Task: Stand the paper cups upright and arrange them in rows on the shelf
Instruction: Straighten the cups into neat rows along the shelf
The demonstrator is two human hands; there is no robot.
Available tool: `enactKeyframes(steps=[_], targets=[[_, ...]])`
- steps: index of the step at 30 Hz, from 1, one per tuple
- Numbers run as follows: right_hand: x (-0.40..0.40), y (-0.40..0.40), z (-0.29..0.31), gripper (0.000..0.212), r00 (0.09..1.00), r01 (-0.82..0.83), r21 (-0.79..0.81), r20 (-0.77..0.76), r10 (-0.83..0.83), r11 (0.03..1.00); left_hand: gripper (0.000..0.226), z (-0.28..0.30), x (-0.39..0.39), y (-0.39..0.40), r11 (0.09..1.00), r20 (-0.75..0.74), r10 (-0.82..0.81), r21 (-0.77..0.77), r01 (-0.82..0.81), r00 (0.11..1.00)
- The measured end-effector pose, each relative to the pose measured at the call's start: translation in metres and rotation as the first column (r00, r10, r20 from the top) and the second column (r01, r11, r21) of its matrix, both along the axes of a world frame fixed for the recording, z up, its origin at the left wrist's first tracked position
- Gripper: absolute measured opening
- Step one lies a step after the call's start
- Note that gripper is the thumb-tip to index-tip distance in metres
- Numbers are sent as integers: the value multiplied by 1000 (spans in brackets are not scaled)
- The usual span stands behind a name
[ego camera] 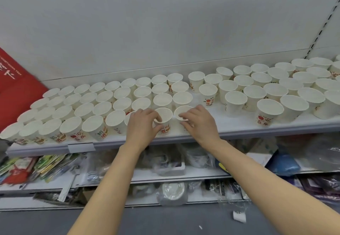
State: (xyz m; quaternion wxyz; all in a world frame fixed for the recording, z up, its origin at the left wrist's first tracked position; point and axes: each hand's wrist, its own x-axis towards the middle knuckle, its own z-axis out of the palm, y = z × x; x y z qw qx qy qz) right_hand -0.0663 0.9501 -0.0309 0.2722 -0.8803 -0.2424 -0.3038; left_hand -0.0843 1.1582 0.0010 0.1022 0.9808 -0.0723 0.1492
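Observation:
Many white paper cups with red and green print stand upright on the white shelf [239, 126]. On the left they form tidy rows [82, 104]; on the right a looser group [276, 89] stands apart. My left hand [141, 124] grips a front-row cup [164, 118] by its rim and side. My right hand [198, 122] holds the neighbouring cup [181, 111] at its rim, just to the right. Both cups stand upright at the shelf's front edge.
A red bag [16, 87] leans at the shelf's left end. A price-tag holder [81, 147] sits on the front lip. Lower shelves [165, 174] hold packets, plastic-wrapped goods and a blue bundle [285, 165]. A slotted upright [320, 32] runs at the right.

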Motion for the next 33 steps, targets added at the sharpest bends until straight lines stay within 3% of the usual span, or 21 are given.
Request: enactKeyframes(steps=[3, 5, 9, 12, 15, 19, 22, 26, 29, 33], targets=[[-1, -9, -2, 36, 1000, -2, 36, -1, 2, 999, 42, -3, -4, 3, 1000, 60, -8, 3, 8, 998], [-2, -21, -6, 47, 996, 13, 29, -92, -10, 1000, 48, -4, -5, 5, 999, 58, -41, 14, 40, 997], [-4, -19, -12, 56, 947, 33, 63, -321, -11, 997, 27, -9, 0, 6, 997, 41, -78, 1, 78, 996], [-3, -4, -11, 58, 945, 60, 127, -326, -16, 990, 15, -10, 1, 7, 997, 29, -79, 0, 80, 996], [-2, 7, -8, 64, 949, 118, 151, -307, -67, 981, 18, -12, 3, 13, 995, 21, -95, 36, 94, 995], [2, 17, -9, 81, 934, 125, 157, -351, -63, 980, 55, -12, 7, 18, 993, 46, -114, -20, 115, 992], [4, 21, -12, 83, 925, 151, 144, -369, -88, 978, 87, -13, 13, 14, 989, -22, -138, 57, 139, 990], [3, 23, -13, 83, 926, 172, 156, -361, -106, 973, 84, -18, 16, 11, 969, -49, -143, 199, 150, 989], [1, 19, -13, 92, 915, 193, 161, -385, -118, 968, 89, -17, 8, 17, 982, 15, -120, 151, 116, 993], [2, 16, -9, 107, 884, 170, 169, -461, -75, 971, 91, -21, -11, 35, 996, 59, 36, 79, -41, 998]])
